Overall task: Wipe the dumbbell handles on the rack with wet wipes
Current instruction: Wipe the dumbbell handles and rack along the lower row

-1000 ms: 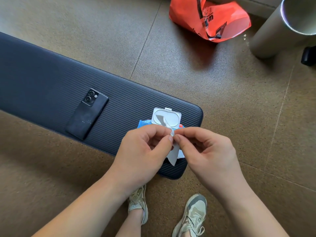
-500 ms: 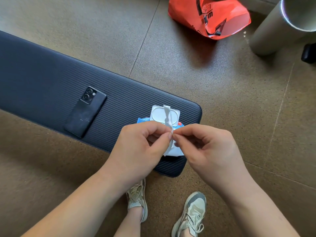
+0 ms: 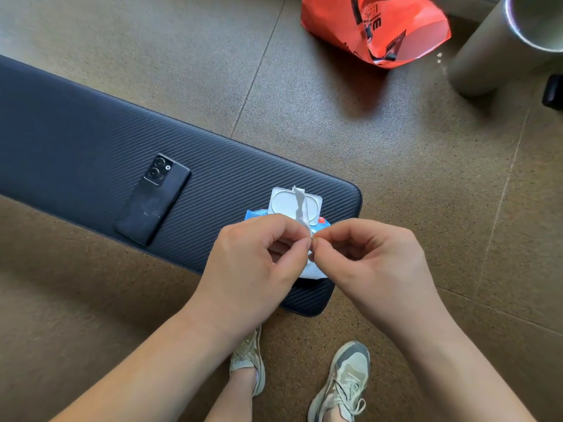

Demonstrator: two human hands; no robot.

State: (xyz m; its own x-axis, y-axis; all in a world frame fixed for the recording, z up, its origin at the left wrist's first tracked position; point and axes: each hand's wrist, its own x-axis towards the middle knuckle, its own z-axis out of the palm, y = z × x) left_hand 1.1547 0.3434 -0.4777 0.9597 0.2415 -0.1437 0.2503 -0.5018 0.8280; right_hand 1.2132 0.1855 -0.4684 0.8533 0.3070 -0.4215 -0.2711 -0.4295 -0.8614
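A blue and white pack of wet wipes lies near the right end of a dark padded bench, its white flip lid open. A thin white strip of wipe stands up in front of the lid. My left hand and my right hand meet above the pack, thumb and forefinger of each pinching the strip where the fingertips touch. Most of the pack is hidden under my hands. No dumbbells or rack are in view.
A black phone lies face down on the bench left of the pack. An orange plastic bag sits on the brown floor at the top. A grey cylindrical bin stands top right. My two shoes are below the bench.
The strip of wipe, which hung down below my fingertips, now sticks up in front of the lid. Both hands stayed pinched together over the pack.
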